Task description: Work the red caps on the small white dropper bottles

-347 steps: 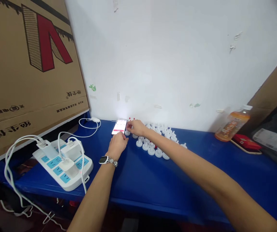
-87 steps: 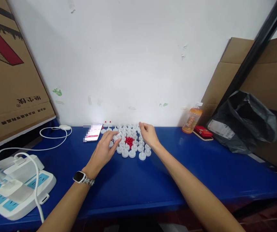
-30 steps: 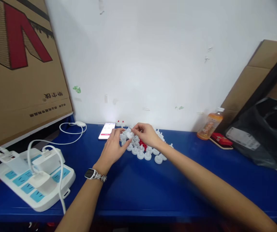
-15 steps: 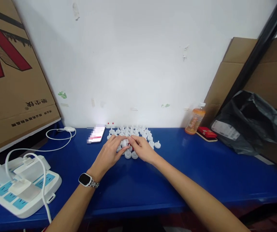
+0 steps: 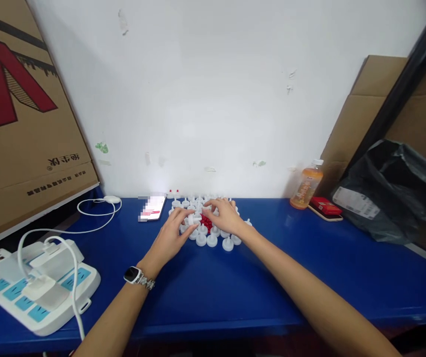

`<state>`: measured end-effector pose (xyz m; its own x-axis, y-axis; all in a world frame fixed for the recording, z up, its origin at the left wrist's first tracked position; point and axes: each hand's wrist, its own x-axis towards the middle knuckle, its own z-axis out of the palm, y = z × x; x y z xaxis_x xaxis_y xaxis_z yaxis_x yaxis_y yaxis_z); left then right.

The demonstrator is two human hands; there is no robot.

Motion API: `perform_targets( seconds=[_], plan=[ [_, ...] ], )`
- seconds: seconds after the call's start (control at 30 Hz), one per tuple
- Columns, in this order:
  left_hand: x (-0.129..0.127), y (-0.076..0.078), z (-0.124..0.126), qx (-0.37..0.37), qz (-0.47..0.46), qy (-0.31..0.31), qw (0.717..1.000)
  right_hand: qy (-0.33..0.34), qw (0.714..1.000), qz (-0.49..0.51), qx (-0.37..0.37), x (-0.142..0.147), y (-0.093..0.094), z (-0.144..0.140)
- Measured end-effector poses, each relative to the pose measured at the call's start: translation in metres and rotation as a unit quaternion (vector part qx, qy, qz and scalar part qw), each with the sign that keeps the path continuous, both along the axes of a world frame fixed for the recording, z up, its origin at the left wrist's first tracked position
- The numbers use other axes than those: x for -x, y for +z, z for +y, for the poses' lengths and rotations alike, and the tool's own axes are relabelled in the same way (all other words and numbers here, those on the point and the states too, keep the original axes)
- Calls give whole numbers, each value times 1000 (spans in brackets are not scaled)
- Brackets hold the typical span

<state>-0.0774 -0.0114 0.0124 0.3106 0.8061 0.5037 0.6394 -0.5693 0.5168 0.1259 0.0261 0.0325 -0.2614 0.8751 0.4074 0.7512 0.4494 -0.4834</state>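
My left hand [image 5: 171, 233] wears a watch and pinches a white spouted cap [image 5: 193, 219] between thumb and fingers, its thin spout pointing right. Just right of it, my right hand [image 5: 224, 215] hovers with thumb and fingers apart, and I see nothing between them. Below its fingertips lies a pile of small red tips [image 5: 207, 224]. Several more white spouted caps [image 5: 227, 243] stand around the pile, most with spouts up; my right hand hides part of them. At the back left, two spouts carry red tips [image 5: 170, 191].
A lit phone [image 5: 153, 207] lies left of the caps. On the left are a power strip [image 5: 41, 317] with white cables and a large carton [image 5: 30, 124]. An orange drink bottle [image 5: 307, 184], a red box [image 5: 325, 206] and a dark plastic bag [image 5: 391, 193] are at the right.
My right hand has drawn away from the left and opened, uncovering the red tips. The left hand still holds the cap. The view has shifted slightly.
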Motion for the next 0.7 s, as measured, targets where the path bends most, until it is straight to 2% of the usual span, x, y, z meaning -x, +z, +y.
perform_targets(
  seconds=[0.07, 0.17, 0.27, 0.33, 0.4, 0.5, 0.6, 0.7],
  plan=[
    [0, 0, -2, 0, -11, 13, 1000, 74, 993, 81, 39, 4, 3, -7],
    [0, 2, -3, -12, -46, 25, 999, 170, 963, 183, 99, 12, 7, -20],
    [0, 5, -4, -16, -84, 39, 996, 185, 949, 242, 82, 24, 10, -22],
    [3, 6, -3, -14, -104, 72, 992, 177, 951, 249, 48, 31, 14, -12],
    [8, 4, -2, -7, -97, 121, 988, 155, 961, 229, 15, 39, 19, 11],
    [16, -1, 2, 31, -33, 180, 983, 95, 980, 176, -3, 52, 24, 58],
    [21, -5, 3, 58, 8, 205, 977, 44, 998, 39, 7, 69, 21, 104],
    [22, -6, 3, 56, 9, 205, 977, 49, 997, -61, -1, 85, 12, 134]
  ],
)
